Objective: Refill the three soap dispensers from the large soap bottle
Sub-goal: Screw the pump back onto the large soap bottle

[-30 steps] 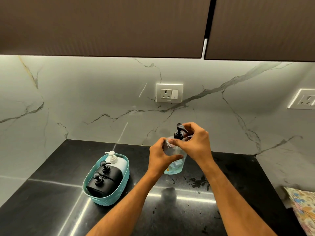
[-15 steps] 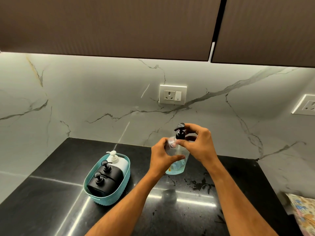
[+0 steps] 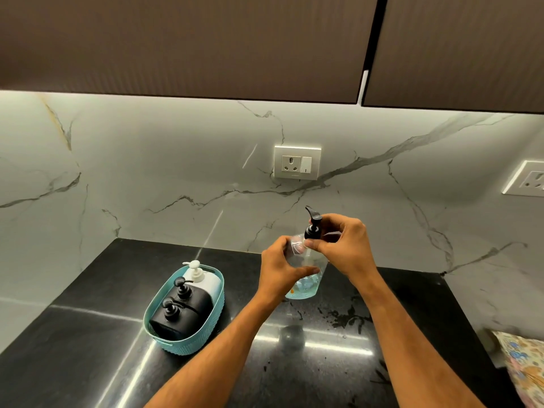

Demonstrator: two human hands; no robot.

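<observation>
- Where black counter [image 3: 88, 348] meets marble wall [image 3: 147, 172], I see my left hand [image 3: 279, 270] gripping the bottle [image 3: 306, 285], upright there.
- Right hand [image 3: 343, 248] pinches its pump [image 3: 312, 228].
- Basket [image 3: 188, 341] holds three dispensers [image 3: 182, 307].

Both hands curled, left hand [image 3: 281, 267] lower, right hand [image 3: 343, 248] pinching.

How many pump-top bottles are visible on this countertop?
4. Three stand in the teal oval basket: a white pump bottle at the back and two black pump bottles in front. One clear black-pump bottle is held by both hands. None appears hidden.
</observation>
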